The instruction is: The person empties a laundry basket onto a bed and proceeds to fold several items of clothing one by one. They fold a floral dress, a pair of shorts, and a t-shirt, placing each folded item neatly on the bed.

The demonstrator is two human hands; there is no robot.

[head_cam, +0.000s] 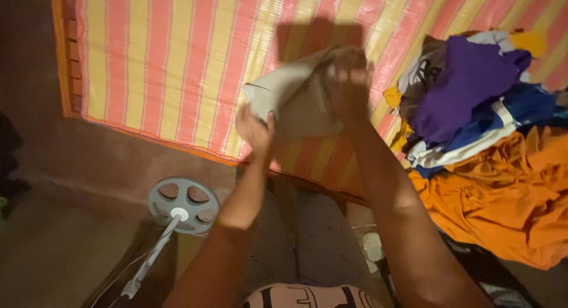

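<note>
1. At the far left edge a dark shape is cut off by the frame and too dim to make out.
2. Near left, on the floor, stands a grey round fan base [183, 204] with a white pole slanting toward the lower edge; whatever the pole carries is out of view.
3. A striped mat [165, 65] in pink and yellow with an orange border covers the far half of the scene.
4. The left hand [254, 130] is raised above the mat's near edge, forearm upright, its fingers clenched on the lower left corner of a beige cloth [299, 98].
5. The beige cloth hangs bunched between both hands, above the mat at the centre; its shape is hard to read in the folds.
6. The right hand [350, 77] sits farther and higher, blurred, its fingers grasping the cloth's upper edge.
7. At the right a pile of clothes [485, 107] lies on the mat: purple, blue and white pieces, with a large orange garment [509, 207] spilling nearer, partly cut off.
</note>
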